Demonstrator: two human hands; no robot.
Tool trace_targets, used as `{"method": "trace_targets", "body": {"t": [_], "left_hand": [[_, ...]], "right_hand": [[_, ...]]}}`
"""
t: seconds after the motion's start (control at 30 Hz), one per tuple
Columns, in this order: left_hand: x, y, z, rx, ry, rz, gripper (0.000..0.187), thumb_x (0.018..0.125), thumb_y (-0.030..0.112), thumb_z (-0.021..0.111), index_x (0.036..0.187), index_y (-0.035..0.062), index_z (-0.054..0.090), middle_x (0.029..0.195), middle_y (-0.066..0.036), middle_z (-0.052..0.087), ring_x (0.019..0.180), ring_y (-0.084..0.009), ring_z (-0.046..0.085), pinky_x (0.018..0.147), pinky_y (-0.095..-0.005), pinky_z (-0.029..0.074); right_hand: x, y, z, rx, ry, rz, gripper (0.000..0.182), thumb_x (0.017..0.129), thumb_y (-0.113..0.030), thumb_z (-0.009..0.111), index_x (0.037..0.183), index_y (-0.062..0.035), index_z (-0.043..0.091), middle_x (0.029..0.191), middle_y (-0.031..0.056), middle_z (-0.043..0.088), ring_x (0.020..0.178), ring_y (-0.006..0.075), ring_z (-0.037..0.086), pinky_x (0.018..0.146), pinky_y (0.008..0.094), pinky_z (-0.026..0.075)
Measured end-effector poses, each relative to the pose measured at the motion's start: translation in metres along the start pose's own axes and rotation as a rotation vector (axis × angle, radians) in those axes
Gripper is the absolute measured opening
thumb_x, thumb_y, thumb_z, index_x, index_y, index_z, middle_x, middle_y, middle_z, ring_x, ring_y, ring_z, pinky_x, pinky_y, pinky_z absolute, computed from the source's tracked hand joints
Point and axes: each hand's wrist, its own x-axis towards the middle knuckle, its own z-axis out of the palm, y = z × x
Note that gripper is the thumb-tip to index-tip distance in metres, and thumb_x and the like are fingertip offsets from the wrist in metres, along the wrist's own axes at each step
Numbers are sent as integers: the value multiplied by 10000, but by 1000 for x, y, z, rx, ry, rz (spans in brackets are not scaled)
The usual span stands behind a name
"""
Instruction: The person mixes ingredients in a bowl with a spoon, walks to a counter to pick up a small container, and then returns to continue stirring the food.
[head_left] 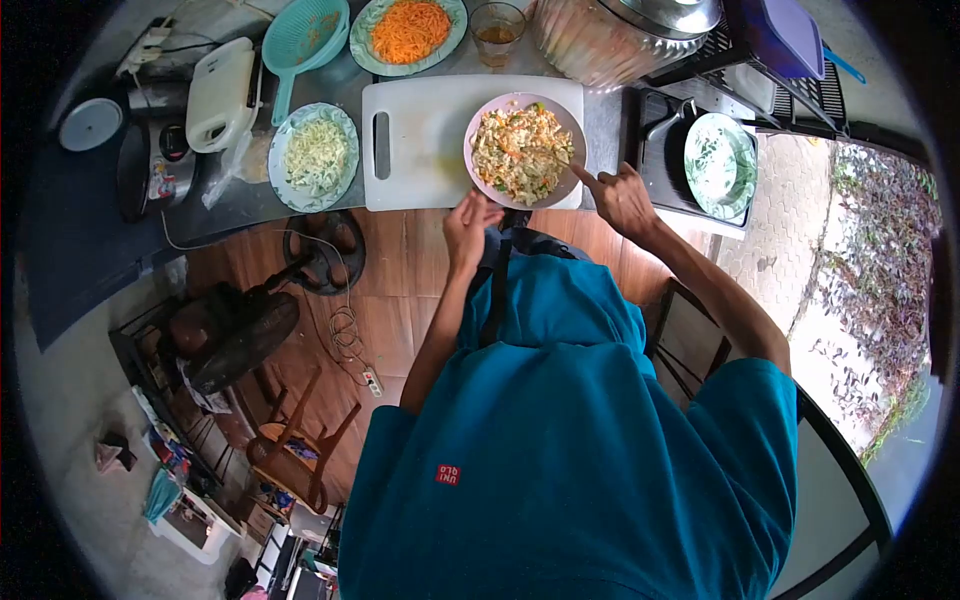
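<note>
A pinkish-white bowl [579, 150] stands at the right end of a white cutting board [420, 150]. Inside is a chopped mixture [518, 150] of pale, orange and green bits. My right hand [622, 200] is closed on a thin metal utensil [564, 158], index finger stretched along the handle; the utensil's head is buried in the mixture, so its kind is hidden. Just below the bowl's lower left rim, my left hand [467, 230] is held with fingers apart and nothing in them.
Left of the board sits a plate of shredded pale vegetable [315, 158]. Grated carrot [410, 30] fills another plate behind, beside a teal strainer [305, 35] and a glass [497, 35]. A green-patterned bowl [720, 165] stands right, near a dish rack [790, 90]. A fan [240, 340] stands on the floor.
</note>
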Motion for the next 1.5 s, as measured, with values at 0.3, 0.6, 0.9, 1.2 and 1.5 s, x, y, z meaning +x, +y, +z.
{"method": "trace_targets", "body": {"t": [0.3, 0.6, 0.9, 1.2, 1.5], "left_hand": [[-4, -5, 32, 30, 64, 98, 375, 942, 197, 495, 1191, -83, 488, 1047, -165, 599, 865, -242, 642, 774, -319, 548], [18, -16, 3, 144, 46, 206, 320, 937, 131, 493, 1189, -63, 526, 1022, -113, 624, 828, -145, 605, 715, -263, 533], [40, 2, -16, 200, -5, 185, 275, 930, 106, 498, 1164, -20, 568, 899, -32, 621, 747, -73, 551, 651, -213, 480], [55, 31, -17, 393, 40, 154, 346, 918, 187, 549, 1175, -43, 560, 948, -76, 644, 755, -113, 595, 634, -237, 506], [55, 29, -17, 277, -11, 165, 336, 930, 189, 528, 1204, -4, 554, 1003, -69, 632, 812, -115, 596, 670, -253, 520]], "right_hand": [[42, 38, -52, 227, 114, 33, 272, 855, -136, 517, 1095, -91, 636, 743, 161, 638, 585, 310, 599, 597, 395, 484], [115, 63, 8, 420, -28, -146, 270, 849, -212, 566, 1075, -85, 641, 797, 181, 644, 718, 343, 622, 645, 408, 502], [33, 35, -17, -6, -10, -203, 473, 818, -92, 491, 1287, -155, 499, 628, 93, 604, 558, 235, 600, 591, 395, 491], [18, -1, -21, 319, 74, 74, 513, 776, -38, 475, 1288, -73, 480, 600, 171, 571, 534, 311, 583, 536, 424, 480], [5, -24, 13, 249, 43, 157, 464, 779, -31, 477, 1239, -63, 518, 592, 193, 575, 521, 324, 590, 515, 427, 484]]}}
